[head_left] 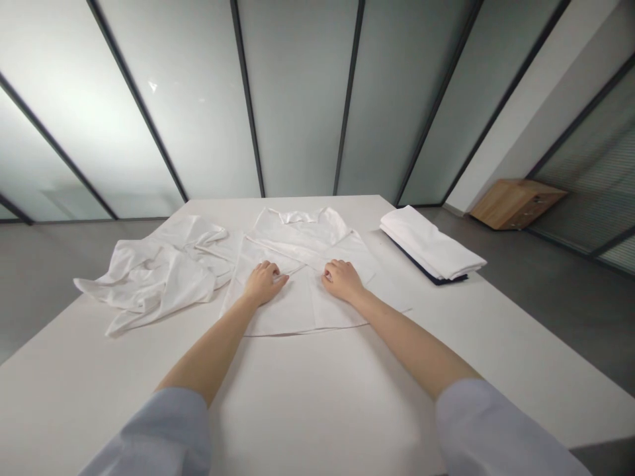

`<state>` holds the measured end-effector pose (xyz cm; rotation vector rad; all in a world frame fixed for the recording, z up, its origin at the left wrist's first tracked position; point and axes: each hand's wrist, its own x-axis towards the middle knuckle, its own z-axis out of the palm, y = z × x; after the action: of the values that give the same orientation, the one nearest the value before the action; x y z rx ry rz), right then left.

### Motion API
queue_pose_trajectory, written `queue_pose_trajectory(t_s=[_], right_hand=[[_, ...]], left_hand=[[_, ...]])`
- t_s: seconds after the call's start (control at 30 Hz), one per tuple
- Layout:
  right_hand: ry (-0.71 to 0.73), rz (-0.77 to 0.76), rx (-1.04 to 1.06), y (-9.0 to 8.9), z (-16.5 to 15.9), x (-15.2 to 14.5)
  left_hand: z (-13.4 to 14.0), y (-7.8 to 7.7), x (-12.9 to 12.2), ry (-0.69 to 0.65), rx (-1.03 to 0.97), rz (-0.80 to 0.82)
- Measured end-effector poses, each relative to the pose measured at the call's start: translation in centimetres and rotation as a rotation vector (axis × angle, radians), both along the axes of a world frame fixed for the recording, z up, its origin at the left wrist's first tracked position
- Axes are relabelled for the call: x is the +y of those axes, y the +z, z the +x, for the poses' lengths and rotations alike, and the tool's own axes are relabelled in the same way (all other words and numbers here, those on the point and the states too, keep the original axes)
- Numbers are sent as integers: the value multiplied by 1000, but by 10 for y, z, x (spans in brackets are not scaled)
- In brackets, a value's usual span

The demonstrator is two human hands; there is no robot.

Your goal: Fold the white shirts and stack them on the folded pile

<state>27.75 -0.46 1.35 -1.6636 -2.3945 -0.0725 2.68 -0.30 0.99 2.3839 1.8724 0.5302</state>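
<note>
Head view, from left to right: a crumpled white garment point(159, 274) lies loose on the white table point(317, 396), then the left hand point(264, 283) and right hand point(342, 280) rest palm-down and apart, gripping nothing, on the half-folded white shirt point(302, 264) spread at the table's middle, and a neat folded stack point(431, 248) sits near the right edge. To my eye, the 2 hands should press flat and sweep outward evenly, so the folds stay square and no crease gets trapped underneath.

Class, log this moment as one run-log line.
left hand: flat on shirt | right hand: flat on shirt | table
</note>
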Motion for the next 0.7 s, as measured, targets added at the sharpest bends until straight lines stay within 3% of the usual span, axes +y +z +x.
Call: queue_pose_trajectory(t_s=[0.33, 0.6, 0.7], right_hand=[[118, -67, 116, -8, 18, -15], [130, -71, 105, -7, 18, -17], [118, -80, 103, -5, 17, -17]], left_hand=[[0, 7, -10, -69, 38, -41], [-3, 6, -10, -35, 18, -57], [-1, 6, -11, -95, 31, -26]])
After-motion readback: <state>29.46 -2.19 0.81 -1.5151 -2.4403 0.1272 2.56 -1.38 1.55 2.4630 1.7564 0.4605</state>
